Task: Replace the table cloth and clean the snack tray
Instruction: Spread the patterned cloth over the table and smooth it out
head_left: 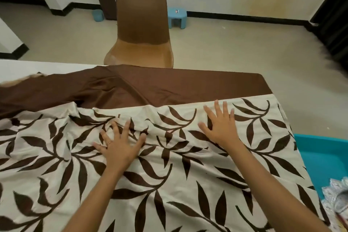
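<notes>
Left hand (120, 146): palm down, fingers spread, tips slightly bent, pointing 12 o'clock; thumb toward 1 o'clock; ring (109, 142) on one finger. Left forearm (98, 190): bare, entering from 7 o'clock. Right hand (222, 128): palm down, flat, fingers straight, splayed toward 12 o'clock; thumb toward 10 o'clock. Right forearm (273, 181): bare, entering from 5 o'clock. Hands apart, right farther forward.

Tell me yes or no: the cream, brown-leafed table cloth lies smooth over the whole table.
No: the table cloth is bunched at far left, leaving bare white table showing.
</notes>
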`<state>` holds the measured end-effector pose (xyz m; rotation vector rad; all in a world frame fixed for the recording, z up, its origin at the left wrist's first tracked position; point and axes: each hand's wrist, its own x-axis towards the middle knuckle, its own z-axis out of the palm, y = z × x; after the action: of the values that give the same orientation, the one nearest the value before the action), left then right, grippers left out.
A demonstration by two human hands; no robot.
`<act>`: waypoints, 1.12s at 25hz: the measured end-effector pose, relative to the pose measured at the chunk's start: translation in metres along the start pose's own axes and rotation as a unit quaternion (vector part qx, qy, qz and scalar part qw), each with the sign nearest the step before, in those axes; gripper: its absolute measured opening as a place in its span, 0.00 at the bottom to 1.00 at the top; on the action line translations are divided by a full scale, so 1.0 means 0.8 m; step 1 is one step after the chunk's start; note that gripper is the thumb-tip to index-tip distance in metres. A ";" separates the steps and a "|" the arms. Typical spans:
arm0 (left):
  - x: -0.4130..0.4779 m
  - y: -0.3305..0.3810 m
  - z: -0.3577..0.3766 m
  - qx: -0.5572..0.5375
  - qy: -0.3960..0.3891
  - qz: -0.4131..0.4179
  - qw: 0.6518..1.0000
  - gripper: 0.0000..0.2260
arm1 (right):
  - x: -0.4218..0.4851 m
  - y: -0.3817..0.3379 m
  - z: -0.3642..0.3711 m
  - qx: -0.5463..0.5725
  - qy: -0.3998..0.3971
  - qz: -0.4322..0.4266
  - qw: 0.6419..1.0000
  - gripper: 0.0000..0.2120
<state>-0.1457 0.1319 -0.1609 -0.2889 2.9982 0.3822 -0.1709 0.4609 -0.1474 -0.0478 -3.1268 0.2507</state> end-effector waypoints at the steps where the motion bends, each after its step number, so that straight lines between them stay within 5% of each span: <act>1: 0.005 0.000 0.011 0.014 -0.015 -0.001 1.000 0.38 | 0.000 0.013 0.016 -0.022 -0.032 0.025 0.999 0.36; 7: 0.113 -0.016 0.005 0.070 -0.039 0.050 0.996 0.38 | 0.014 -0.009 0.041 0.027 0.010 0.143 0.989 0.37; 10: 0.153 -0.007 -0.029 0.041 -0.119 -0.029 0.992 0.39 | 0.013 -0.007 0.010 0.179 -0.010 0.083 0.980 0.32; 12: 0.120 0.037 -0.027 0.032 0.018 -0.013 0.999 0.35 | -0.043 0.028 -0.014 0.230 0.060 0.069 0.969 0.28; 14: 0.040 0.103 -0.006 -0.032 0.129 0.119 0.984 0.28 | -0.131 0.085 -0.024 0.139 0.109 0.091 0.980 0.27; 17: -0.067 0.180 0.031 -0.093 -0.035 0.190 0.977 0.32 | -0.270 0.159 -0.014 0.053 0.044 0.166 0.984 0.31; 19: -0.093 0.212 0.061 -0.021 -0.100 0.183 0.978 0.37 | -0.327 0.179 -0.001 0.025 -0.006 0.208 0.978 0.33; 25: -0.077 0.292 0.079 0.087 -0.142 0.251 0.954 0.40 | -0.376 0.190 0.000 0.061 0.003 0.327 0.943 0.32; 28: -0.074 0.313 0.046 -0.084 -0.038 0.253 0.963 0.32 | -0.417 0.184 -0.019 0.134 0.066 0.353 0.923 0.34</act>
<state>-0.1348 0.3901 -0.1293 0.4841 2.9299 0.6720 0.1671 0.5982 -0.1565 -1.1361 -2.7676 0.6351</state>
